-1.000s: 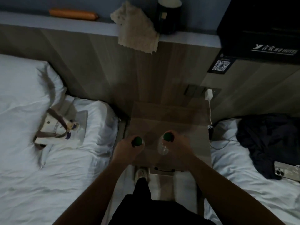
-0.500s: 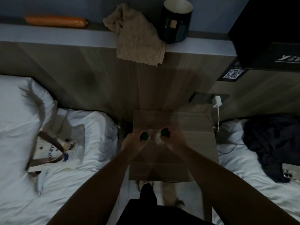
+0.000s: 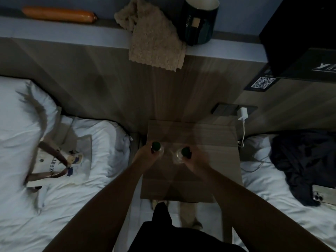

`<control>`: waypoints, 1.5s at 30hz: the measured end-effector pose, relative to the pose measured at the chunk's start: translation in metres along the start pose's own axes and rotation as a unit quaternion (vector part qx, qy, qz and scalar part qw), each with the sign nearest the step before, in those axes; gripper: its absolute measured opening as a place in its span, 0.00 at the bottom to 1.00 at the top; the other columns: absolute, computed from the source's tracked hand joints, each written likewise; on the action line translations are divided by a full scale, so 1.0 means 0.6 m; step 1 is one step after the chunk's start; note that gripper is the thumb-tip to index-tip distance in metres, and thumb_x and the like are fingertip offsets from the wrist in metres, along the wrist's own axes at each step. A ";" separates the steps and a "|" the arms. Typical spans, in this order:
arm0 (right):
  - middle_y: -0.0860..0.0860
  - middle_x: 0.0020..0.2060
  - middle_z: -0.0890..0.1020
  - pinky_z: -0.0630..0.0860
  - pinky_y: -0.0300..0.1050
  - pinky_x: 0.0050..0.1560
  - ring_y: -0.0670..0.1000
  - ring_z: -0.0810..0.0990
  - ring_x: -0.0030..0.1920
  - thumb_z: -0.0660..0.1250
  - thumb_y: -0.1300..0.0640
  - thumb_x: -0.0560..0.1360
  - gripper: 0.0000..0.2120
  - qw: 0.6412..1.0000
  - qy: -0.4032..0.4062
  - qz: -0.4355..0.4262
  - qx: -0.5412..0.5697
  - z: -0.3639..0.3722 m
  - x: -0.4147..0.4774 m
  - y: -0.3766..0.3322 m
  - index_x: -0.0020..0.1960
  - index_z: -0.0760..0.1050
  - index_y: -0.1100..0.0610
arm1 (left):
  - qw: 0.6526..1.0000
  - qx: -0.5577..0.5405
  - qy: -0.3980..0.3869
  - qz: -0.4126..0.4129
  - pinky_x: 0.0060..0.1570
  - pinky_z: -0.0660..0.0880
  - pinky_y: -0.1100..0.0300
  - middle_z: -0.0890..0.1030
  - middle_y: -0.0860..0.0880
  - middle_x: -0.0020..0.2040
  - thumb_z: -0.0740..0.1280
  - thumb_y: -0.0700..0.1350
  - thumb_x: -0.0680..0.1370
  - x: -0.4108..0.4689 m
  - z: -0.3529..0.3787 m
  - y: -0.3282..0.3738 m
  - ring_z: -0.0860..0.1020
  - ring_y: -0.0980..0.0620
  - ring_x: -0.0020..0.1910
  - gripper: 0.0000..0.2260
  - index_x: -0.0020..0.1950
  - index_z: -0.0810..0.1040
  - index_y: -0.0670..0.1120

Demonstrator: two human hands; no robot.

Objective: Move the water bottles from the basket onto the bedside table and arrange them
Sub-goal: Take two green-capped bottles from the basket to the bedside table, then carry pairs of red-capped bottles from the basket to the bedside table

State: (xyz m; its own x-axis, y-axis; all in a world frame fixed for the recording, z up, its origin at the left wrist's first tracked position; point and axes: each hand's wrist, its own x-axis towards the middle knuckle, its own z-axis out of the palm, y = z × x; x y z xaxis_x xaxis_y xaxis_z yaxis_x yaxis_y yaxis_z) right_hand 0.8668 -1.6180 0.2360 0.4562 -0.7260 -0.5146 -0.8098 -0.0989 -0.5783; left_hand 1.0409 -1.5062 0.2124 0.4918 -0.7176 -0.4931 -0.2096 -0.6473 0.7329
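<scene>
Your left hand (image 3: 146, 158) grasps green-capped bottle (image 3: 156, 146) by neck; your right hand (image 3: 197, 158) grasps second bottle (image 3: 185, 152) likewise — both upright, side by side, apart, over left-centre of bedside table (image 3: 220, 153) — whether bases touch tabletop cannot be told

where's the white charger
Head view, right of centre: the white charger sits in the dark wall socket above the bedside table, near its right rear corner.
</scene>
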 end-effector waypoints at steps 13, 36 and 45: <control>0.55 0.62 0.77 0.72 0.33 0.43 0.53 0.76 0.56 0.65 0.54 0.77 0.20 0.991 -0.130 0.020 -0.021 -0.027 -0.121 0.160 0.67 0.69 0.57 | 0.961 -0.115 0.123 -0.219 0.38 0.72 0.54 0.78 0.41 0.39 0.68 0.37 0.74 -0.255 0.152 -0.129 0.74 0.47 0.31 0.23 0.68 0.65 0.39; 0.53 0.54 0.78 0.69 0.39 0.50 0.50 0.76 0.53 0.64 0.58 0.77 0.14 0.858 -0.395 -0.199 -0.262 0.093 -0.408 0.312 0.61 0.74 0.59 | 0.819 -0.297 0.361 -0.333 0.35 0.71 0.64 0.76 0.48 0.49 0.63 0.46 0.79 -0.828 0.497 -0.104 0.79 0.50 0.38 0.19 0.69 0.65 0.45; 0.55 0.59 0.79 0.71 0.43 0.59 0.54 0.77 0.60 0.64 0.57 0.76 0.15 0.760 -0.431 -0.317 -0.369 0.297 -0.677 0.334 0.62 0.73 0.59 | 0.742 -0.341 0.438 -0.376 0.43 0.74 0.59 0.77 0.51 0.50 0.63 0.50 0.78 -1.130 0.624 -0.241 0.81 0.51 0.44 0.19 0.69 0.66 0.49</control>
State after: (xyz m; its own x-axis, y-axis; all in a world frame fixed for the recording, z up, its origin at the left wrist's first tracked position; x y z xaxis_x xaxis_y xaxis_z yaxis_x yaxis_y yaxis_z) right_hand 0.5849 -1.2217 0.2161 0.6563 0.3112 -0.6874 -0.1672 -0.8284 -0.5347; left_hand 0.4214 -1.0224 0.2652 0.6758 0.4160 -0.6085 0.7323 -0.2843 0.6188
